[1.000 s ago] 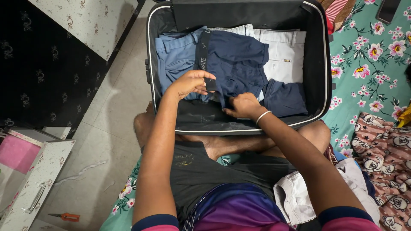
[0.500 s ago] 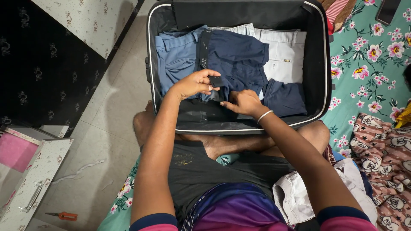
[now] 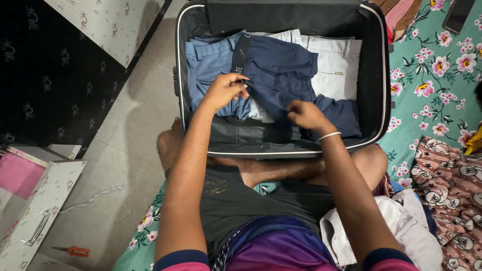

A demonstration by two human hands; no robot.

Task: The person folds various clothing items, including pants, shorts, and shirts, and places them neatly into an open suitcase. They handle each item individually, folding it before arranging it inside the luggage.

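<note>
An open black suitcase [image 3: 381, 75] rests against my crossed legs. Inside lie light blue shorts [image 3: 208, 62], white shorts [image 3: 336, 65] and a dark navy garment [image 3: 281, 70] with a black waistband spread over them. My left hand [image 3: 224, 90] pinches the navy garment's near left edge by the waistband. My right hand [image 3: 306, 114] grips the same garment's lower hem, near another folded navy piece [image 3: 344, 118] at the suitcase's right.
A floral green bedsheet [image 3: 432, 75] lies right of the suitcase, with a pink patterned cloth [image 3: 452, 175] and a white garment [image 3: 401, 231] by my right leg. A tiled floor [image 3: 125, 150], a white drawer unit [image 3: 35, 211] and orange-handled scissors [image 3: 73, 249] are on the left.
My left hand moved slightly up and left with the waistband edge. My right hand shifted right along the hem, spreading the navy garment wider.
</note>
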